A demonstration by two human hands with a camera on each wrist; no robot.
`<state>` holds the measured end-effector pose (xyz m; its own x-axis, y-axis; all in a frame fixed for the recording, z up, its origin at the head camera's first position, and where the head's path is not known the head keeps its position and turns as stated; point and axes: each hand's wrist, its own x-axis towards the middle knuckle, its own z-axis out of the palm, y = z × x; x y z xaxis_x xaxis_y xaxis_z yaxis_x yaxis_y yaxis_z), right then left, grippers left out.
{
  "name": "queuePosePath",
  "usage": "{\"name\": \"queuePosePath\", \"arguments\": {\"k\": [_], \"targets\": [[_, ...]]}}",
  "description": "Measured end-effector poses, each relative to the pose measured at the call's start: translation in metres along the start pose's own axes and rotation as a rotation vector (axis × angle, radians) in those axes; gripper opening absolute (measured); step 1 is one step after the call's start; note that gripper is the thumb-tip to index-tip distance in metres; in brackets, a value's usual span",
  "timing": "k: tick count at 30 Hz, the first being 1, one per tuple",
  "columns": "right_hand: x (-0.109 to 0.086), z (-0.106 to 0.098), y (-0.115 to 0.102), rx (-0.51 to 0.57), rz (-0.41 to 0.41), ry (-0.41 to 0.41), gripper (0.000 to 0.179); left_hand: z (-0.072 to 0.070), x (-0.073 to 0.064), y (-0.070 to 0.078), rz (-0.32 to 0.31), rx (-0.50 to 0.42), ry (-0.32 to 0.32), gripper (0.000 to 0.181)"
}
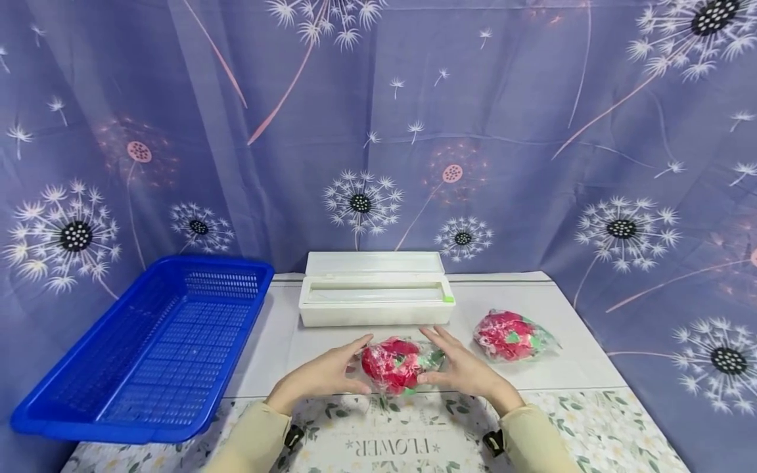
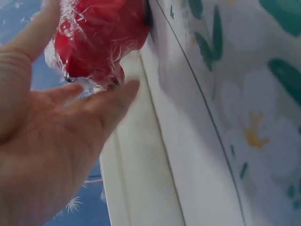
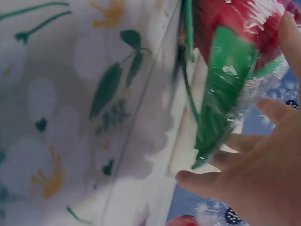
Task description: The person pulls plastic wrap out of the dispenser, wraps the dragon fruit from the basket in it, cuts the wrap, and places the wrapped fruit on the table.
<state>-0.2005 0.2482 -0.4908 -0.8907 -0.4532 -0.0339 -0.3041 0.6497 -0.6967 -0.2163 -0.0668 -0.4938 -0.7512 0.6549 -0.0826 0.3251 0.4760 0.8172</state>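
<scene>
A bunch of red flowers [image 1: 393, 364] with green leaves, wrapped in clear plastic film, is between my two hands, at the front of the white part of the table. My left hand [image 1: 328, 374] is at its left side, fingers loosely extended; in the left wrist view the fingertips are close to the crinkled film [image 2: 101, 42], and contact is hard to tell. From the right, my right hand [image 1: 467, 371] spreads its fingers around the leafy end, its thumb at the film. A green leaf [image 3: 225, 89] shows through the wrap in the right wrist view.
Behind the flowers stands a white film dispenser box [image 1: 378, 316], lid raised, a roll inside. A second wrapped red flower bunch [image 1: 508, 336] lies to the right. At left is a blue plastic basket [image 1: 160, 430]. A patterned curtain [image 1: 378, 131] hangs behind the table.
</scene>
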Motion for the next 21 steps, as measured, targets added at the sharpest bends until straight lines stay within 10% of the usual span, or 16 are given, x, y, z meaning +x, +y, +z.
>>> {"name": "queuePosePath", "arguments": {"k": [6, 13, 21], "targets": [[0.003, 0.005, 0.005, 0.026, 0.015, -0.034, 0.09, -0.003, 0.007, -0.006, 0.09, 0.122, 0.069, 0.062], [0.006, 0.004, 0.009, -0.014, 0.002, -0.022, 0.087, 0.003, 0.018, 0.005, 0.149, 0.226, 0.062, 0.092], [0.01, 0.007, 0.012, -0.034, -0.025, -0.048, 0.092, -0.001, 0.023, 0.004, 0.246, 0.411, 0.098, 0.078]]}}
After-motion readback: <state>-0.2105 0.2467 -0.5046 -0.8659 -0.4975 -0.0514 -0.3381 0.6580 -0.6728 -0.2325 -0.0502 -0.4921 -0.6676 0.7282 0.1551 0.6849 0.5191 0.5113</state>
